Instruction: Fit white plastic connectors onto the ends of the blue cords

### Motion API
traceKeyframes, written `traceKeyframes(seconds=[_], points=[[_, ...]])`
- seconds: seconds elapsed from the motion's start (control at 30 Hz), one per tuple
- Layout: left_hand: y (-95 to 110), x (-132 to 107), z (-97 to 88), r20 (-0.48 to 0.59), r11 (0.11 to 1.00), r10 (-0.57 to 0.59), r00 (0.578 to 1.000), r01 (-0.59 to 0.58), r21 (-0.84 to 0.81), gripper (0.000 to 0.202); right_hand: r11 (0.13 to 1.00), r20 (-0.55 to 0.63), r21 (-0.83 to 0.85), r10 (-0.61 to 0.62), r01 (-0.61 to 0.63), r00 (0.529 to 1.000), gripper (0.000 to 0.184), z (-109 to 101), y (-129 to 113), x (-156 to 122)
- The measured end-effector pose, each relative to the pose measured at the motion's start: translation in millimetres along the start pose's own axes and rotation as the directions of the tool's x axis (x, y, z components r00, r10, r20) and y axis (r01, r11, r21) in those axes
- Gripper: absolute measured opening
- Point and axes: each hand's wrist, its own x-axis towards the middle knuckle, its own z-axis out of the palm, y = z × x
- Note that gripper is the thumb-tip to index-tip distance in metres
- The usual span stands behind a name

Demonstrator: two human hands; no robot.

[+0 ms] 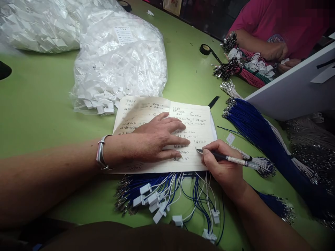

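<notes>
An open notebook (193, 118) with handwritten lines lies on the green table (39, 104). My left hand (154, 137) rests flat on its pages, fingers spread, a metal bangle on the wrist. My right hand (222, 167) is closed around a pen (230, 159) whose tip touches the right page. Under the notebook's near edge lie blue and white wires with white plastic connectors (162, 200).
Two clear bags of white plastic parts (120, 59) sit behind the notebook. A long bundle of blue wires (264, 139) runs along the right. Across the table another person in a pink shirt (285, 21) handles red wires with tags (251, 69). A tape roll (205, 49) lies nearby.
</notes>
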Motion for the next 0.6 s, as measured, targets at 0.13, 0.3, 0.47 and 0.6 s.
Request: traceKeyframes(seconds=[0.13,0.3,0.47,0.6], points=[[-0.7,-0.7,0.5,-0.002,1.0,-0.001,1.0,0.001,-0.005,0.037,1.0,-0.011,0.021,0.007,-0.007,1.0,0.01,0.4,0.3,-1.4],[-1.0,-0.3,1.6,0.0,1.0,-0.005,1.0,0.005,-0.004,0.037,0.999,-0.008,0.04,0.026,-0.026,1.0,0.011,1.1,1.6,-2.3],[-1.9,0.0,2.3,-0.003,1.0,-0.001,1.0,0.001,-0.012,0.037,0.999,0.008,0.033,-0.014,0.014,1.0,0.011,0.3,2.5,-2.0],[-2.2,-0.7,2.8,-0.004,1.0,-0.009,1.0,0.009,-0.024,0.036,0.998,-0.027,0.05,-0.022,0.023,0.999,0.007,0.2,4.4,-5.8]])
